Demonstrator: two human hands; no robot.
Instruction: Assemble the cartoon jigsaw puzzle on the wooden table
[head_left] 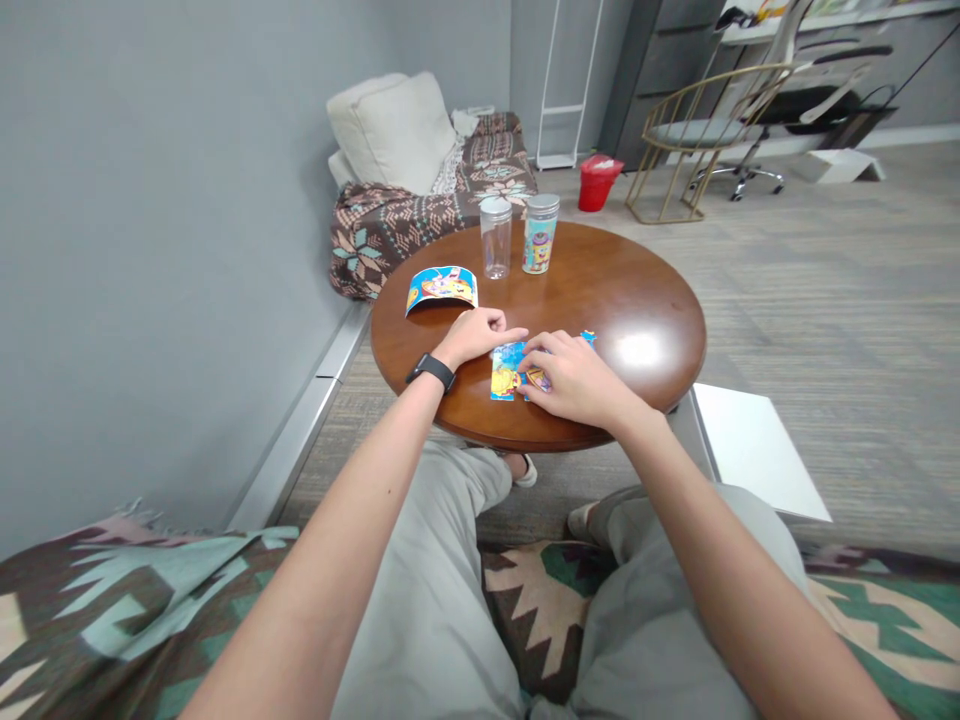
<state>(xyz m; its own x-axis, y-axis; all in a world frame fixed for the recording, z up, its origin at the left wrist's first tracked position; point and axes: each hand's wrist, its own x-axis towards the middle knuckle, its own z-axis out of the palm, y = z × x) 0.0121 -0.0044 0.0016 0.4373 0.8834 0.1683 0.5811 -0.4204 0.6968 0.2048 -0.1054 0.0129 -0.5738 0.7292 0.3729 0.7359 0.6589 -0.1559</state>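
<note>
A partly joined jigsaw puzzle (504, 374), blue with a yellow cartoon figure, lies flat near the front of the round table. My right hand (574, 378) bends over its right part, thumb and fingers closed around a puzzle piece (538, 379) that they partly cover. My left hand (476, 335) rests at the puzzle's upper left, index finger stretched toward its top edge, the other fingers loosely curled, holding nothing visible. Just beyond my right hand lies a loose blue puzzle piece (589, 338). A curved picture sheet (442, 284) with similar cartoon art stands behind my left hand.
At the back of the wooden table (637, 290) stand a clear lidded jar (496, 240) and a cartoon-printed jar (540, 236). A patterned sofa (397, 215) is beyond them. A white box (757, 450) sits right of the table, and a grey wall (172, 250) runs along the left.
</note>
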